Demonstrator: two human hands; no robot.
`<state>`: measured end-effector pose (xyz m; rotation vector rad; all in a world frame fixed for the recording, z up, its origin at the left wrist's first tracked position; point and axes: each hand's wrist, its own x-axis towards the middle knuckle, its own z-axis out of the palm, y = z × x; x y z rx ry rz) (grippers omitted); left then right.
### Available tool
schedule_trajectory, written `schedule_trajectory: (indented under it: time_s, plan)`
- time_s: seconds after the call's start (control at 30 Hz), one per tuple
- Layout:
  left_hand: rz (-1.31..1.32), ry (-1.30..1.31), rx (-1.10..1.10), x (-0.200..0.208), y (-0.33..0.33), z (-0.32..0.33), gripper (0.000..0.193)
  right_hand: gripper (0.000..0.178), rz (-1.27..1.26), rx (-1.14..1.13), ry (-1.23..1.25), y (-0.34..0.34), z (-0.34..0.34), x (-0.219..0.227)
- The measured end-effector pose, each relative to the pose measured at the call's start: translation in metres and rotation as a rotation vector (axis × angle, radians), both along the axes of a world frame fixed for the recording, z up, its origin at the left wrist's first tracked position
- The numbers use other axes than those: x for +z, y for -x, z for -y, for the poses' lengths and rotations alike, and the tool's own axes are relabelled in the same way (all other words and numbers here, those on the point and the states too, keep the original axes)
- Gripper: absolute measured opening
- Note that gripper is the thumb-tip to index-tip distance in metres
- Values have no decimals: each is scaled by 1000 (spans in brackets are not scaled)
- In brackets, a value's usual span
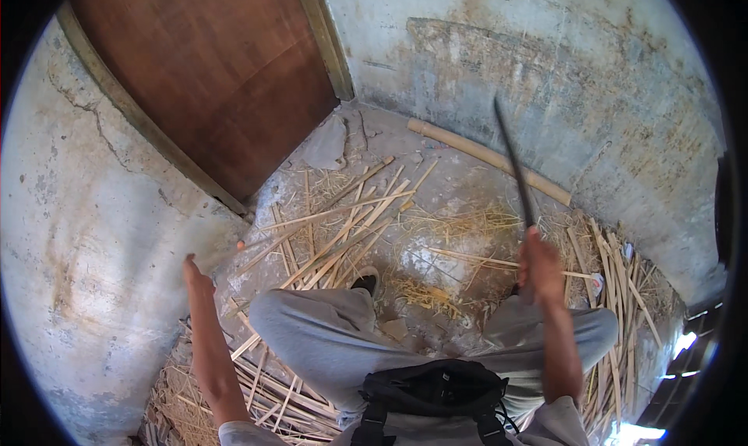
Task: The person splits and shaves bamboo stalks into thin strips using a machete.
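Observation:
My right hand (539,268) is closed round the handle end of a long, dark machete (513,154). Its narrow blade points up and away, toward the far wall. On the left, my left hand (199,276) is raised in front of the pale wall, and a smear runs beside its fingers. Whether it grips anything cannot be made out. Thin split bamboo strips (351,232) lie loosely crossed on the floor between that hand and my feet. A single strip (487,259) passes behind my right hand.
A thick bamboo pole (491,159) lies along the far wall. More strips (617,313) are heaped at the right, and others (269,387) at the lower left. A brown door (210,64) stands at the back left. Straw shavings (428,296) litter the ground; a black waist bag (436,387) rests on my lap.

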<state>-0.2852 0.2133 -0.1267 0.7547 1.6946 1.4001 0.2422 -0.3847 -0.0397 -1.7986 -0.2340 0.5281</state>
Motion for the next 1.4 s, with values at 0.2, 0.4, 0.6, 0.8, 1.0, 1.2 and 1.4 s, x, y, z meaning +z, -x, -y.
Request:
schedule_trajectory:
  time_s: [0.2,0.4,0.6,0.8,1.0,1.2,1.4]
  plan:
    - [-299,-139,-810,-4,-191,74,32,53,-9,-207,-420,-71,37,81]
    - [-1016,-495,-1596,-34,-406,187,41,43,63,-461,-534,-103,33,49]
    - [-1307,-449,-1984,-221,-525,330,61,34,-71,-455,-678,-122,68,64]
    - [-1174,-585,-1945,-317,-537,411,63,32,33,-594,-624,-123,80,70]
    - [-1334,-621,-1902,-340,-515,421,29,30,-27,-580,-745,-132,75,67]
    - [-822,-550,-1719,-303,-490,402,16,32,-90,-495,-672,-127,60,68]
    - [-827,-740,-1551,-245,-468,334,19,36,-115,-401,-625,-113,42,74]
